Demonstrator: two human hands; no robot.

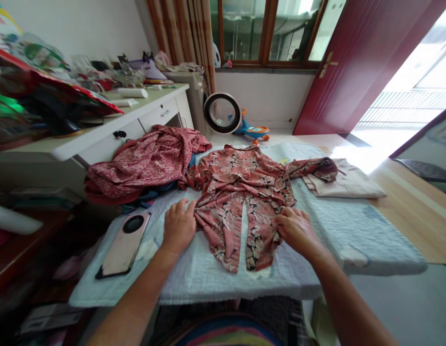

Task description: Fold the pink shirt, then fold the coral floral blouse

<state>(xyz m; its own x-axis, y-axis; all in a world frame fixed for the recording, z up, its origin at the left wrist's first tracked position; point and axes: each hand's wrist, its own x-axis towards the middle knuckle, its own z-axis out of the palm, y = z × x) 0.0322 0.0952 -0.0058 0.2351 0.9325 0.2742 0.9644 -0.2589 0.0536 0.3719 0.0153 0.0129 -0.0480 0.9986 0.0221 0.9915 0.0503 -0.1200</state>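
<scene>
A pink-red shirt [228,211] with a black leaf print lies spread on a pale blue quilted cloth, its collar away from me. Two lower panels part at a slit in the middle. My left hand [179,226] has its fingers closed at the shirt's left edge, where creases run toward it. On the opposite edge, my right hand [295,228] pinches the fabric. One sleeve stretches right, its end on a folded pale garment [347,180]; the other sleeve is bunched at the left.
A heap of red patterned clothes [147,161] lies at the left, behind a phone [124,245]. The quilted cloth [374,235] covers the table. Beyond are a cluttered white desk [156,113], a washing machine with its round door [223,113] ajar, a blue-orange toy [253,130] and a red door [338,72].
</scene>
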